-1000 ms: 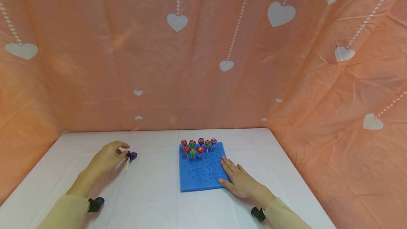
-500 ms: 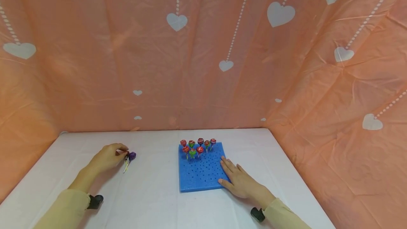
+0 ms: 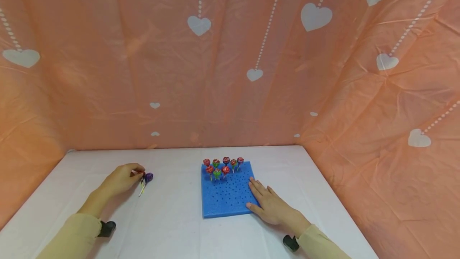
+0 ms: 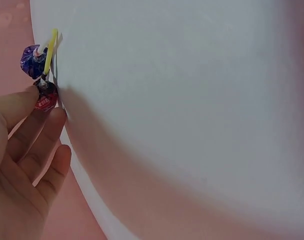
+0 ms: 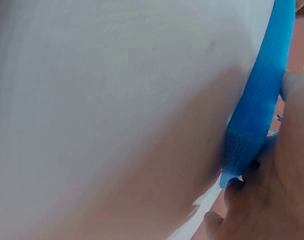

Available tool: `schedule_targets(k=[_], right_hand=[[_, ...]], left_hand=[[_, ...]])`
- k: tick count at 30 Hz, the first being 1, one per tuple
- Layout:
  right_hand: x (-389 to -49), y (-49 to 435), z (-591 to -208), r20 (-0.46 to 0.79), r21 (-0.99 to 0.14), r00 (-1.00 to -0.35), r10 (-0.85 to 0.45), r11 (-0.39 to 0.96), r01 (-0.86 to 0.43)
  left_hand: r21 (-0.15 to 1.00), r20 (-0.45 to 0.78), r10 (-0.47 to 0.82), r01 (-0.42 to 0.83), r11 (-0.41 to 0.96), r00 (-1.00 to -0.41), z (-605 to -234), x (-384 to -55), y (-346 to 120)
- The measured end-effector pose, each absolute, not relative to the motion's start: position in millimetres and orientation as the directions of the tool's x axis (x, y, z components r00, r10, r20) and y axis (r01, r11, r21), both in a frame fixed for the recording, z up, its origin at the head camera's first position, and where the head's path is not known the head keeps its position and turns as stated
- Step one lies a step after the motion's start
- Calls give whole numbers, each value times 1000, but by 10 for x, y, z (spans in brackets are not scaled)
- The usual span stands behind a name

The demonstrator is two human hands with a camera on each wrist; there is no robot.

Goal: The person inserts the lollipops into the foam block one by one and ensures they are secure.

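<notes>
At the left of the table my left hand [image 3: 123, 178] pinches the wrapped head of a red and dark lollipop [image 4: 46, 96] between thumb and fingers. Its yellow stick [image 4: 51, 50] points away from the hand. Right beside it lies a purple lollipop [image 3: 149, 177] with a white stick. My right hand [image 3: 271, 205] lies with straight fingers on the right edge of a blue foam block [image 3: 215, 207] full of small holes. Several red, green and dark lollipops [image 3: 225, 170] stand upright in the block's back part, toward its left.
A white cloth covers the table [image 3: 172, 231], which ends at the back against an orange curtain [image 3: 230, 123] printed with pale hearts. Dark devices [image 3: 107, 229] sit at both wrists, by the beige sleeves.
My left hand has shifted very slightly lower and keeps at the same lollipop. The right hand stays on the block, and the lollipops in it have not moved.
</notes>
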State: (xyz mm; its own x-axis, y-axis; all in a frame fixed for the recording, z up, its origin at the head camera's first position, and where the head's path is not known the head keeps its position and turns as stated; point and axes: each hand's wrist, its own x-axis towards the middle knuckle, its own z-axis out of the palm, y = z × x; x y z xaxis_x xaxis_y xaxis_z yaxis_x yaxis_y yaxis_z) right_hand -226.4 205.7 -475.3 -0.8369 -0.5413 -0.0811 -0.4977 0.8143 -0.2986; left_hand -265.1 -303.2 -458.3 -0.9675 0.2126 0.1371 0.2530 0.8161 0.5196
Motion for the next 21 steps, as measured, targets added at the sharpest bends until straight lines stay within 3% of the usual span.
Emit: schedule_targets(k=[9,21], right_hand=[[-2271,2054,-4769,-82,-295,-839,-538,817,-495],[-2250,2048,-4737,-79,-314,-839,-538,813,-491]], left_hand=[[530,165,226,280,801,-960,-4615,-2674,-3098],[547,344,177,351,760,-922,-4582,-2619,-3133]])
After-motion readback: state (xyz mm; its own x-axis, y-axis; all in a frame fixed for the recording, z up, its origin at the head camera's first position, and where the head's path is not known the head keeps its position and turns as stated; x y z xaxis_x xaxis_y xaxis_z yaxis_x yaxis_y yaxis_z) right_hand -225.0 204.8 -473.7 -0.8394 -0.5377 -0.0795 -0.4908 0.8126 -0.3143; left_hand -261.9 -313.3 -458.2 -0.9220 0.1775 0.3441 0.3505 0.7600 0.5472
